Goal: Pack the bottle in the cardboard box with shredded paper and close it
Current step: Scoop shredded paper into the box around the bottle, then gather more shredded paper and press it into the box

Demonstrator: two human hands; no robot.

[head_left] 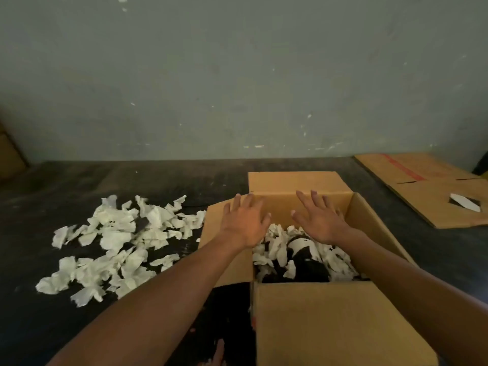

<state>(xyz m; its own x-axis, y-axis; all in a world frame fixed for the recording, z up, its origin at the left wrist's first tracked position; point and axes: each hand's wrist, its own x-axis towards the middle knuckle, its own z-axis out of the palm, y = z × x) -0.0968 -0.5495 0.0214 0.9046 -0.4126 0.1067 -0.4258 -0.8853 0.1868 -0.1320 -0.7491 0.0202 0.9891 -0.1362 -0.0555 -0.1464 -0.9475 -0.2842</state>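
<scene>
Tan cardboard box (338, 323), white shredded paper (111, 247) on black floor (39, 207) (dark, white-patched bottle (303, 249) inside).

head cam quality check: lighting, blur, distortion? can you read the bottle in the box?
Head view: dim, flat light, no glare; overall soft, both hands (left hand, right hand) slightly blurred; wide-angle bowing along the floor-wall line. The bottle inside the cardboard box is a dark shape half buried in shredded paper; label unreadable.
</scene>
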